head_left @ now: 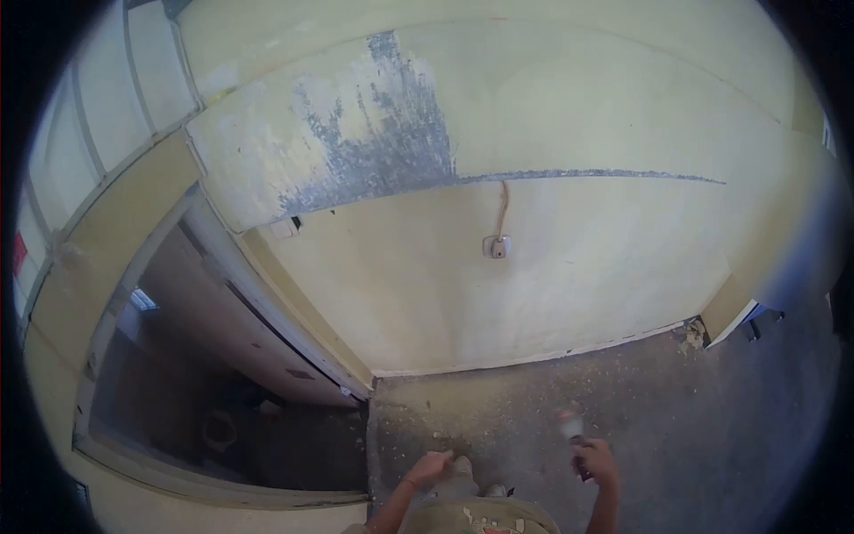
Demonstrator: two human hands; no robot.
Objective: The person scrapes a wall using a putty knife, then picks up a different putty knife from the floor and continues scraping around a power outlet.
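Observation:
My right hand is wrapped round the dark handle of a scraper. Its wide pale blade points away from me and is smeared by motion, held above the floor. On the other side of my body, my left hand hangs low with its fingers curled in, and I see nothing in it. Ahead stands a pale yellow wall, with a rough grey scraped patch high on its left part. A thin grey strip runs right from that patch.
A wall socket with a cable sits mid-wall, and a switch is by the doorway. At left a door frame opens onto a dark room. Pale flakes litter the grey floor. Blue furniture is at far right.

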